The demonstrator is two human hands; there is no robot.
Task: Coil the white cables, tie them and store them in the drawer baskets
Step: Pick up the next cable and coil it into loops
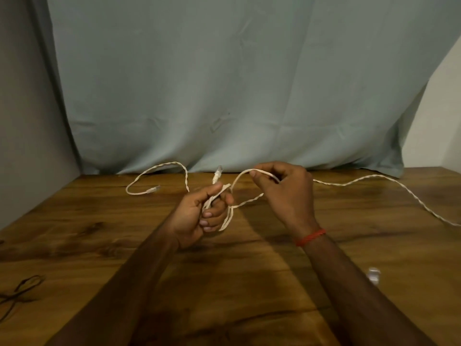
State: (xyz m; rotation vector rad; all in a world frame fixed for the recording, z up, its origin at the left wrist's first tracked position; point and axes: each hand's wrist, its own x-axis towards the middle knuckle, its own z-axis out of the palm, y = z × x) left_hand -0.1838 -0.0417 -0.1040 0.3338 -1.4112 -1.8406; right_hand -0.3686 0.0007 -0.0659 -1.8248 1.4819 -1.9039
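A long white braided cable (374, 178) lies across the wooden table (249, 270). My left hand (199, 216) is closed around a small loop of it, and a clear plug end (217, 174) sticks up above that fist. My right hand (287, 191) pinches the cable a little to the right and higher, lifting an arch of it between the hands. From there the cable trails right, off the frame's edge. Another stretch curves away to the left and ends in a second plug (154, 189) lying on the table.
A pale grey-green cloth (224, 83) hangs behind the table's far edge. A thin black cord (22, 290) lies at the near left. A small blurred white object (373, 273) sits at the near right, beside my right forearm. No drawer baskets are in view.
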